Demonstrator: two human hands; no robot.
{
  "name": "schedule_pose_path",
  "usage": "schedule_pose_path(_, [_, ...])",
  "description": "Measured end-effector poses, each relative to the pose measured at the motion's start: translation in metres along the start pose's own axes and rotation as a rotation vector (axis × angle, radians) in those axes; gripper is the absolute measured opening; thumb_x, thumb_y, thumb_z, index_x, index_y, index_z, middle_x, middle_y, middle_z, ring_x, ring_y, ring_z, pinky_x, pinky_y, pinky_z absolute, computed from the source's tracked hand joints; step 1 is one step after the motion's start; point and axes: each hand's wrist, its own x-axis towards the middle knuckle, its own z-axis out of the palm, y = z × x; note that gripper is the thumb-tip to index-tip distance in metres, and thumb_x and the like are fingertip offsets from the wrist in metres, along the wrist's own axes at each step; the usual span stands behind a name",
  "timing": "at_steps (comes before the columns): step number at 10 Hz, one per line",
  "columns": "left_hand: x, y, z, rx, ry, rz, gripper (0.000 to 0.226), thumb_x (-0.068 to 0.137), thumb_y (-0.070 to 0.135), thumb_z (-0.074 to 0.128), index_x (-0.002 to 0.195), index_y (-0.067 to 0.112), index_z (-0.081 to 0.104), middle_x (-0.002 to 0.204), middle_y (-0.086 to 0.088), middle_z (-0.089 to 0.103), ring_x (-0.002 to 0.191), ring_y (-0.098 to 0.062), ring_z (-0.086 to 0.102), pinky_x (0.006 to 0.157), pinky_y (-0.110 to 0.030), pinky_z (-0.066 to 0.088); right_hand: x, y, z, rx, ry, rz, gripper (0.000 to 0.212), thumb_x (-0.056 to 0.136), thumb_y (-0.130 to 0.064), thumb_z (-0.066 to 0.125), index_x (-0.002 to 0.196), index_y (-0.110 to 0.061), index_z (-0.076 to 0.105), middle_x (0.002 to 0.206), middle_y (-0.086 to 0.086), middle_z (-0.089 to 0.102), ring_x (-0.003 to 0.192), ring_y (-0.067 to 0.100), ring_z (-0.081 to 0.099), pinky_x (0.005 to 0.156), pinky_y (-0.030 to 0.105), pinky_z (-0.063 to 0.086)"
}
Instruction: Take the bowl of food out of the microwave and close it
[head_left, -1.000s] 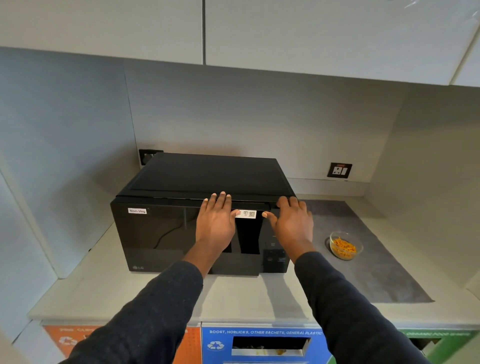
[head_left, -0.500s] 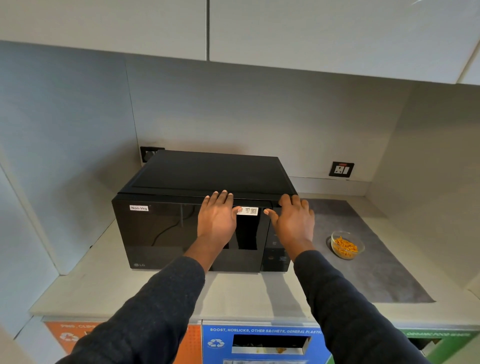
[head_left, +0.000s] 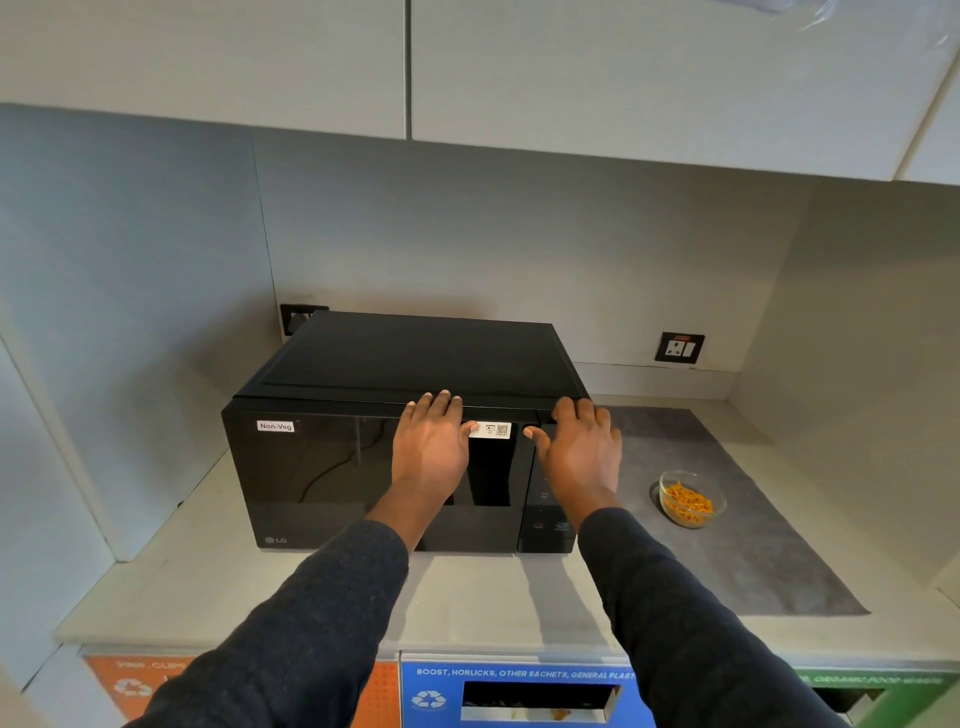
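A black microwave stands on the counter with its door flush against the body. My left hand lies flat on the upper right of the door, fingers spread, holding nothing. My right hand rests flat on the control panel at the microwave's right end, fingertips at the top edge. A small glass bowl of orange food sits on a grey mat to the right of the microwave, apart from both hands.
The pale counter sits in a niche with walls left and right and cabinets overhead. A wall socket is behind the mat. Orange, blue and green recycling bin fronts run below the counter edge.
The microwave door has swung the last bit shut under my hands. Both hands stay pressed on the front. The bowl has not moved.
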Motion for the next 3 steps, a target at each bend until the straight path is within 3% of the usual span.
schedule_pose_path(2, [-0.001,-0.003,0.000,0.013,-0.068,0.058,0.071,0.102,0.051,0.038,0.159,0.013,0.019,0.169,-0.010,0.022,0.157,-0.030,0.015,0.128,-0.047,0.010,-0.002,0.006,-0.004,0.044,-0.050,-0.031,0.059,0.097,-0.057,0.055,0.141,-0.017,0.049,0.144,0.010,0.055,0.134,0.031,0.048,0.109,0.045,0.047])
schedule_pose_path(3, [-0.027,-0.007,0.006,-0.017,-0.051,0.084,0.086,0.100,0.061,0.028,0.160,0.012,-0.010,0.171,-0.010,-0.010,0.157,-0.027,-0.012,0.128,-0.047,-0.001,-0.027,0.012,0.001,0.093,-0.104,-0.083,0.078,0.097,-0.059,0.052,0.159,-0.017,0.029,0.169,0.013,0.026,0.157,0.033,0.020,0.126,0.048,0.022])
